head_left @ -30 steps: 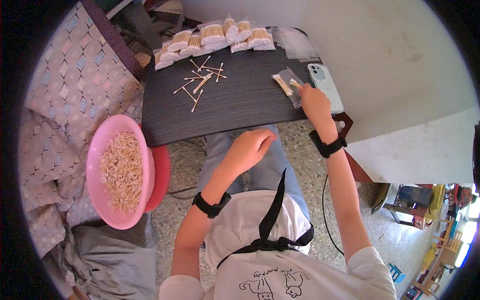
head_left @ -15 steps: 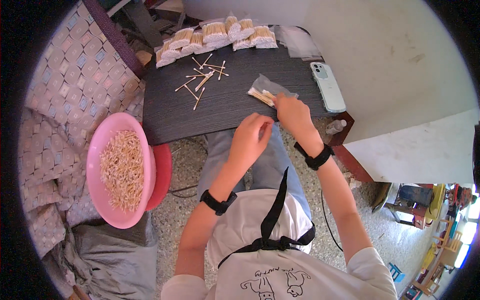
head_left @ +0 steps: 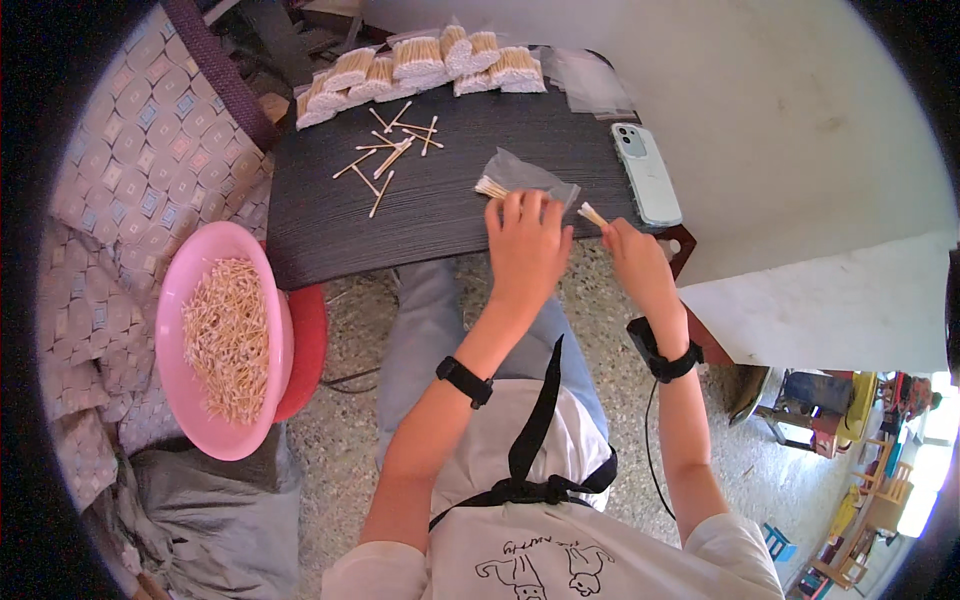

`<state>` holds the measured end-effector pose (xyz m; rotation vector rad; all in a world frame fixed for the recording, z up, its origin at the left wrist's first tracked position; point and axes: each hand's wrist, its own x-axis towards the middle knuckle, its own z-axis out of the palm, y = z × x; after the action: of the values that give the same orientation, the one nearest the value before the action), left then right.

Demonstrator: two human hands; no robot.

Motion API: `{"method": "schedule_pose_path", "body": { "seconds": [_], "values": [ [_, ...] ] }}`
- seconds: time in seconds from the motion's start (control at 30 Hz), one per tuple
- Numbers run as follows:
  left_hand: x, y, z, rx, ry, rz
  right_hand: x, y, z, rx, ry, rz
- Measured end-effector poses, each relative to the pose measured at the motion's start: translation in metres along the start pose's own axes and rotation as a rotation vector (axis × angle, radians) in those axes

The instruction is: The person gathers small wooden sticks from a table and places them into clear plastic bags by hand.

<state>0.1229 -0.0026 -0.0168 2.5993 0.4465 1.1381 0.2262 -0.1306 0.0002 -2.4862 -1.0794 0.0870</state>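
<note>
My right hand [head_left: 640,262] pinches a small bunch of cotton swabs [head_left: 593,215] by one end, just off the near edge of the dark table [head_left: 440,215]. My left hand [head_left: 528,245] rests with its fingers apart on the near side of a clear plastic bag [head_left: 525,172]. A few more cotton swabs [head_left: 489,187] stick out at that bag's left, partly hidden by the left fingers. Several loose cotton swabs [head_left: 392,155] lie scattered on the table farther left.
Packed bags of swabs [head_left: 416,62] line the table's far edge, with flat clear bags [head_left: 592,85] beside them. A white phone [head_left: 648,175] lies at the right edge by the wall. A pink basin [head_left: 172,345] full of swabs sits on a red stool [head_left: 308,350] at left.
My right hand has drawn away from the bag to the right with a bunch of swabs. My left hand has moved forward onto the bag.
</note>
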Motion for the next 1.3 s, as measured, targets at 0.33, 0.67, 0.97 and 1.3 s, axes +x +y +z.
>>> {"method": "schedule_pose_path", "body": {
  "seconds": [0.33, 0.67, 0.97, 1.3],
  "values": [
    [-0.002, -0.016, 0.004, 0.050, -0.032, -0.051, -0.009, -0.008, 0.025, 0.193, 0.020, -0.099],
    [0.000, -0.017, -0.004, -0.190, -0.083, -0.186, -0.004, -0.019, 0.028, 0.289, 0.050, -0.131],
    [-0.008, -0.034, 0.007, -0.171, -0.053, -0.024, 0.004, -0.041, 0.023, -0.241, -0.014, -0.142],
    [-0.004, -0.033, 0.003, -0.233, -0.165, -0.093, 0.028, -0.047, 0.040, -0.351, 0.067, -0.405]
  ]
}}
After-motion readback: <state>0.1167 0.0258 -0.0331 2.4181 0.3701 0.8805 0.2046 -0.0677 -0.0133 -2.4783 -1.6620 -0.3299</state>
